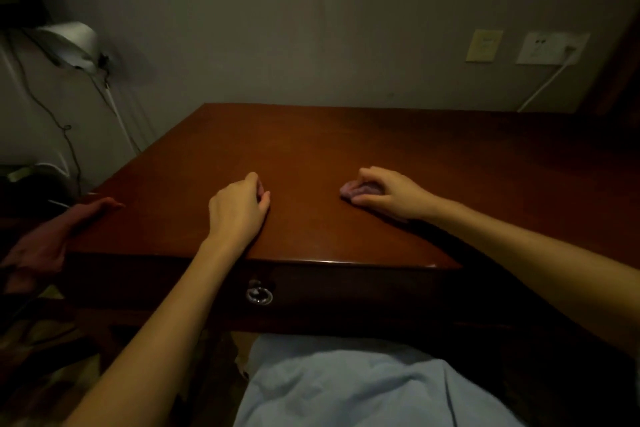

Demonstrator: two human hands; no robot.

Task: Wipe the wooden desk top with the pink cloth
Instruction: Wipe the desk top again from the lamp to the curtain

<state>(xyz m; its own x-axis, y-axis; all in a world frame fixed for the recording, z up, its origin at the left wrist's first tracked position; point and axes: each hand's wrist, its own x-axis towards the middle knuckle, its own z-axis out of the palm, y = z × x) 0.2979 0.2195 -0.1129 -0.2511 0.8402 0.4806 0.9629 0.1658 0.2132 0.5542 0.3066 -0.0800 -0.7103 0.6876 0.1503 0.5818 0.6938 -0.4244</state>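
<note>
The dark reddish wooden desk top (329, 142) fills the middle of the view. A small bunched pink cloth (356, 190) lies on it right of centre, and my right hand (391, 192) rests over it with the fingers curled around it. My left hand (240, 206) lies on the desk near its front edge, fingers loosely curled with nothing in them, a hand's width or two to the left of the cloth.
Another pink cloth (45, 239) hangs over the desk's left front corner. A drawer with a metal ring pull (259, 295) sits under the front edge. A desk lamp (72, 42) with cables stands at the left. Wall sockets (550, 47) and a white cable are at the back right.
</note>
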